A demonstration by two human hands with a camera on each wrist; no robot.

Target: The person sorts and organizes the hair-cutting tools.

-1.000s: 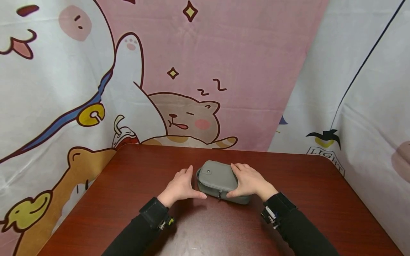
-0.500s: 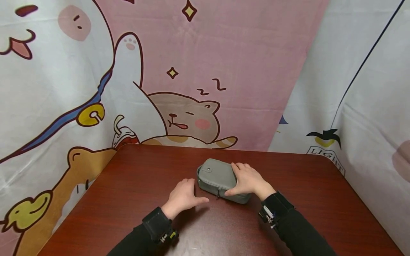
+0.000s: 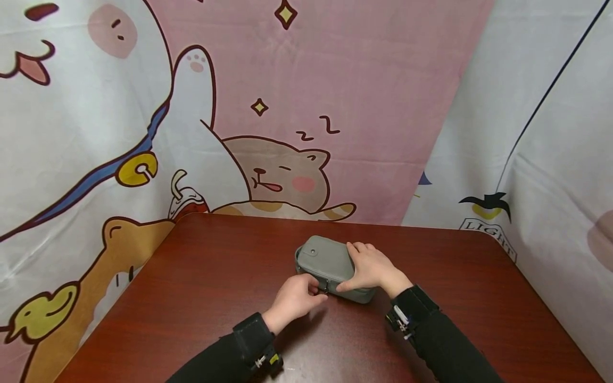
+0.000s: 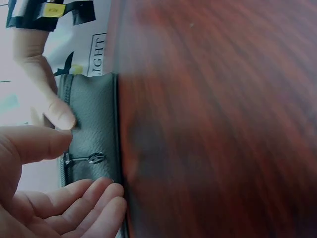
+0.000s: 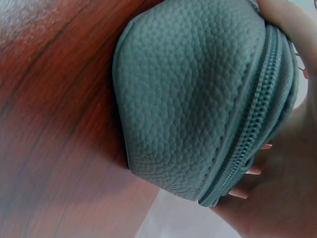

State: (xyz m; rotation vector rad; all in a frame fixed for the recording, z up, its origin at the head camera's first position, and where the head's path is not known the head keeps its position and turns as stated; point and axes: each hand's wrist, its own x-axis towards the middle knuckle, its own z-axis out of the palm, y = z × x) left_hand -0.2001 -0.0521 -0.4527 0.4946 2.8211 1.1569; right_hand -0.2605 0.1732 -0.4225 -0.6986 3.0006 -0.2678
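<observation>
A grey-green zippered pouch [image 3: 328, 258] of pebbled leather lies on the brown table, with a snap button on its lid. My right hand [image 3: 375, 270] grips its right end, thumb on the near side and fingers over the top. In the right wrist view the zipper [image 5: 252, 124] runs closed around that end. My left hand [image 3: 294, 298] is at the pouch's near side. The left wrist view shows a zipper pull [image 4: 89, 158] hanging on the front, between my left thumb [image 4: 44, 144] and my loosely bent fingers [image 4: 101, 198], which stand apart.
The wooden table [image 3: 230, 255] reaches back to a cartoon-printed cloth [image 3: 373, 106] hung behind it. More white cloth [image 3: 551, 159] hangs along the right side.
My left hand has moved right and nearer me, from the pouch's left end to the zipper pull at its front. The right hand keeps its grip on the pouch.
</observation>
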